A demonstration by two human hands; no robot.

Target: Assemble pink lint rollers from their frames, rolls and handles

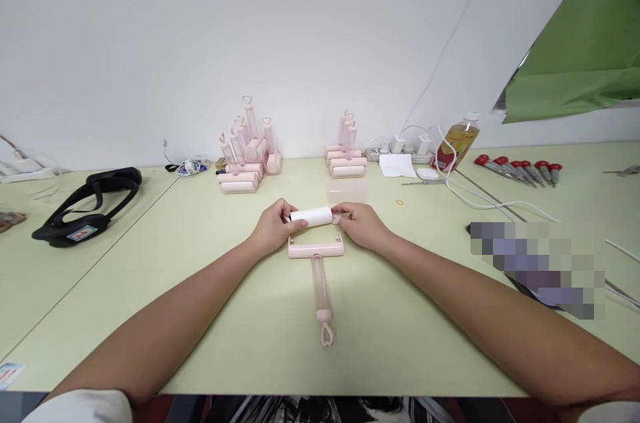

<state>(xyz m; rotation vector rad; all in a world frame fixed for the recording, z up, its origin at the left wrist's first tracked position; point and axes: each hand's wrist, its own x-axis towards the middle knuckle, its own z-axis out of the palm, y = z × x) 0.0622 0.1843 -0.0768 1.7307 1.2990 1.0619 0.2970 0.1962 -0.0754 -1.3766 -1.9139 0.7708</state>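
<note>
The left hand [275, 227] pinches one end of a white roll [315, 216], with its thumb on the front. The right hand [363, 224] pinches a small pink piece [336, 218] at the roll's other end. The roll is between the two hands, just past a pink frame [316, 250] on the green table [240, 336]. The frame's see-through handle [321, 283] points at the person and ends in a heart loop [327, 335]. Behind the right hand lies a clear pink cover [347, 192]. Farther back, near the wall [300, 29], are a big left bunch of pink rollers [239, 187] and a smaller right bunch [349, 171]. A drink bottle [457, 143] is near some red-topped tools [535, 173].
</note>
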